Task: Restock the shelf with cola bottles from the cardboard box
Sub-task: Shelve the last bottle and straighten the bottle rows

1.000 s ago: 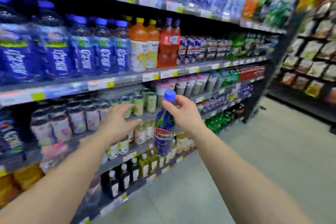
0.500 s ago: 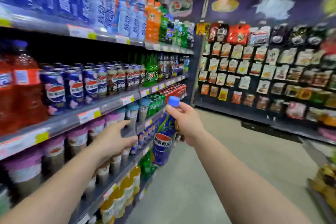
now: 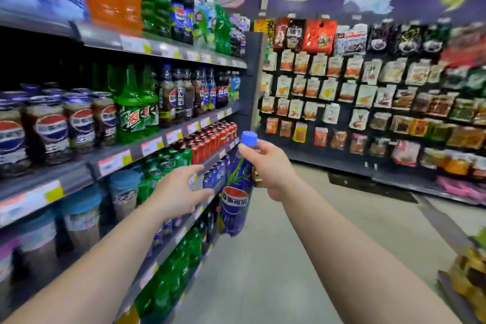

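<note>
Stocked drink shelves line the aisle's left, where the right hand grips a cola bottle by its neck and the left hand reaches open-fingered, holding nothing.

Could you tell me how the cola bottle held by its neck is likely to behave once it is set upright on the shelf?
The cola bottle looks full, so probably heavy for its size. Tall and narrow, it may tip if nudged. The right hand pinches only its neck, so it could swing.

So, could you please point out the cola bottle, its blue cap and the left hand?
cola bottle (image 3: pixel 232 202), head view, on its round label.
blue cap (image 3: pixel 249 138), head view, on the cap's side.
left hand (image 3: pixel 176 192), head view, back of the hand.
</note>
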The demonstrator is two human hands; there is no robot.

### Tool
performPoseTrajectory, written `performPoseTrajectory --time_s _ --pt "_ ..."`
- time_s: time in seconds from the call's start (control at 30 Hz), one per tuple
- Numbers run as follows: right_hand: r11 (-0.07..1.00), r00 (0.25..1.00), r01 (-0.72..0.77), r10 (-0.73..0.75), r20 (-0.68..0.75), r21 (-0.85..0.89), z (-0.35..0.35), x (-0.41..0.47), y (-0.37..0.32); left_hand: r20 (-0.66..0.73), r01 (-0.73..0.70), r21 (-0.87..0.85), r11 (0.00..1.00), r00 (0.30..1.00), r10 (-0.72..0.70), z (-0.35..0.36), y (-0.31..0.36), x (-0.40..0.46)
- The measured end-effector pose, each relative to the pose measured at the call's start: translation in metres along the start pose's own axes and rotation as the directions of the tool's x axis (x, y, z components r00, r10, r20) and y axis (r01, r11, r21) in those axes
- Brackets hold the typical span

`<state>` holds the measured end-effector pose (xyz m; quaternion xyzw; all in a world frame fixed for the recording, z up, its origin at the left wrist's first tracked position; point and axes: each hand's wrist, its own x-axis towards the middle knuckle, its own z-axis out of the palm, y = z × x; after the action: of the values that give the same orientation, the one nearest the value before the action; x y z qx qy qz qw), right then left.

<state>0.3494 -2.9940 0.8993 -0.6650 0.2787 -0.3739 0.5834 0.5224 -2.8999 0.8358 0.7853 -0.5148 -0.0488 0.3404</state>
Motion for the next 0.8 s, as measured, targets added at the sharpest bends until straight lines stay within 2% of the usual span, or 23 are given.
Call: performPoseTrajectory --time_s 0.17,0.33,0.47,0.63,0.8 --pt "0.997 0.996 0.024 -0.017 0.082 -0.075 -0.03 0.144 0.008 -0.1 0.067 -0.02 0.998 0.993 -0.069 0.024 -0.003 0.122" --pt "1.0 0.987 0.003 0.0 0.161 -0.016 -0.038 0.264 0.026 -0.136 0.122 -0.012 0.992 0.983 -0.123 0.042 -0.024 0.222" --pt "0.999 0.976 0.012 -0.001 0.219 -0.048 -0.038 0.363 0.043 -0.175 0.123 -0.026 0.992 0.977 -0.126 0.061 -0.045 0.305" --pt "0.998 0.97 0.054 -0.043 0.24 -0.04 -0.034 0.481 0.053 -0.183 0.085 -0.039 0.996 0.979 -0.091 0.075 -0.067 0.421" --pt "0.993 0.975 0.113 -0.109 0.194 -0.011 -0.044 0.591 0.052 -0.153 -0.011 -0.017 1.0 0.988 0.009 0.081 -0.072 0.536"
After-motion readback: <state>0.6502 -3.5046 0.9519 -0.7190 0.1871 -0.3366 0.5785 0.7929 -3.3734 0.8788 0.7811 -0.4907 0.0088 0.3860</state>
